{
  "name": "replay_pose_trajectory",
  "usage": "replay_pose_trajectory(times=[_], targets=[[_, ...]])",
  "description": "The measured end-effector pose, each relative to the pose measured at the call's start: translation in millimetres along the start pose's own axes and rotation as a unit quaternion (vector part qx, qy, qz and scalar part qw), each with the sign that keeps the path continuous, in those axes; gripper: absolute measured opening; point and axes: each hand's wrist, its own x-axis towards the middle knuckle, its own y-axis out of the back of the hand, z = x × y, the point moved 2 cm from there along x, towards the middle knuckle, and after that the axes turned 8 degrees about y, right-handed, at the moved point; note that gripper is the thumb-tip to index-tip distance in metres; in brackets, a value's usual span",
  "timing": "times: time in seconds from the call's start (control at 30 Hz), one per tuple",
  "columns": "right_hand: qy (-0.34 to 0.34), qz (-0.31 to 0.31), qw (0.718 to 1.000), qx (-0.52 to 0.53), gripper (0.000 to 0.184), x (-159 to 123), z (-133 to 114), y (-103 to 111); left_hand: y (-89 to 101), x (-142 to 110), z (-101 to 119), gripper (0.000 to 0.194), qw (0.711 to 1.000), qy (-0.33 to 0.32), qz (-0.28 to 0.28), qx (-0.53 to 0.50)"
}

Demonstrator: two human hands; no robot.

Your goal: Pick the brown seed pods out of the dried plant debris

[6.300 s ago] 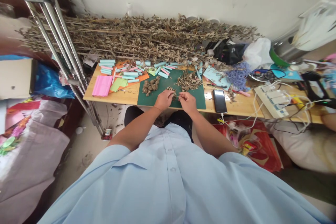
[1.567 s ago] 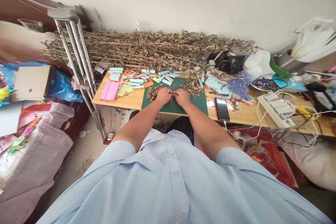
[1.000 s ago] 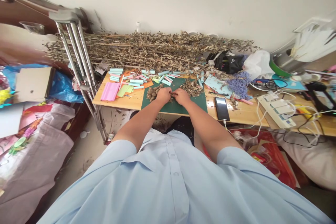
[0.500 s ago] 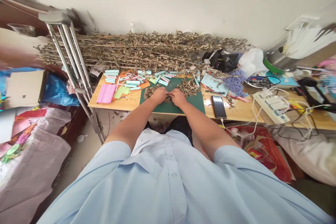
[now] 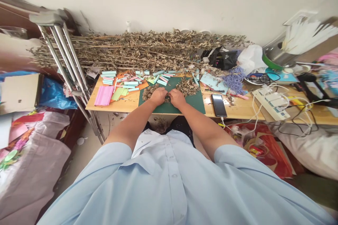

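small dark clump of dried plant matter point(image 5: 167, 99) is sitting on a green cutting mat point(image 5: 195, 107), between the person's hands. left hand point(image 5: 158, 96) and right hand point(image 5: 176, 98) are curling inward over it, fingers bent down, the two hands almost meeting; how firmly they are gripping it, i cannot tell. a heap of dried buds point(image 5: 147, 93) is lying just beside the left hand, and a heap of dried leaves point(image 5: 187, 87) is lying beyond the right hand, both on the mat. the mat is resting on a wooden worktop point(image 5: 237, 110), with pale blue paper rolls point(image 5: 130, 83) and a pink paper stack point(image 5: 103, 95) to its left, a phone point(image 5: 219, 105) to its right, and a long bundle of dried stalks point(image 5: 132, 51) lying behind it along the wall. a power strip point(image 5: 269, 103) is sitting further right, and metal crutches point(image 5: 63, 56) are standing at the worktop's left end.
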Motion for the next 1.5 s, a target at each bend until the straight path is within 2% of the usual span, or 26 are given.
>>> replay_pose_trajectory(times=[0.23,0.47,0.63,0.83,0.97,1.17,1.37,1.5], targets=[[-0.005,0.028,1.000,0.005,0.023,-3.3,0.3,-4.7,-2.9,-2.1,2.8,0.023,0.999,0.024,0.023,-0.024],[-0.004,0.047,0.998,0.034,0.022,-6.0,1.6,-0.7,-4.3,-2.8,-0.2,0.024,0.998,0.058,0.029,-0.028],[0.018,0.043,0.997,0.066,0.023,-5.8,0.8,-1.4,-2.1,1.1,0.4,0.030,0.995,0.095,0.008,-0.033],[-0.038,0.063,0.992,0.104,0.014,-4.6,4.7,-4.8,0.1,5.7,1.1,0.032,0.990,0.124,-0.004,-0.066],[-0.031,0.059,0.992,0.105,0.012,-3.8,4.1,-3.4,-0.3,9.3,2.0,0.031,0.988,0.140,-0.018,-0.062],[-0.025,0.056,0.991,0.117,0.010,-4.3,5.6,-4.6,0.8,13.0,5.8,0.029,0.989,0.136,-0.032,-0.045],[-0.071,0.084,0.981,0.159,0.025,-4.9,11.4,-11.1,7.9,11.0,7.2,0.028,0.995,0.062,-0.056,-0.056],[-0.077,0.101,0.980,0.150,0.025,-4.8,12.1,-10.9,9.8,10.8,4.1,0.025,0.993,0.051,-0.058,-0.092]])
